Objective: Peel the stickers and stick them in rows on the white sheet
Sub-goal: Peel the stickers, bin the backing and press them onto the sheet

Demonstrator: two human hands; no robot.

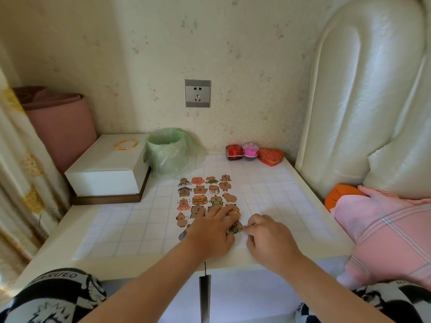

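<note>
Sticker sheet (pixel 205 201) lying on gridded white sheet (pixel 130 220) over pale table (pixel 67 227). Left hand (pixel 212 231) pressed flat, fingers straight, on its near end; right hand (pixel 268 234) pinching a sticker (pixel 235 228) at its near right corner. Behind it: white box (pixel 109 166), green-bagged bin (pixel 169 152), wall socket (pixel 197 93).

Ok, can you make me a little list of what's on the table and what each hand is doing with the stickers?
sticker sheet: rows of brown animal stickers, lying on the white sheet
white sheet: blue grid lines, spread over the tabletop
left hand: fingers flat, pressing the sticker sheet
right hand: pinching a sticker at the sheet's near right corner
at the back: white box with gold bangles on top, green-bagged bin, red heart box
</note>
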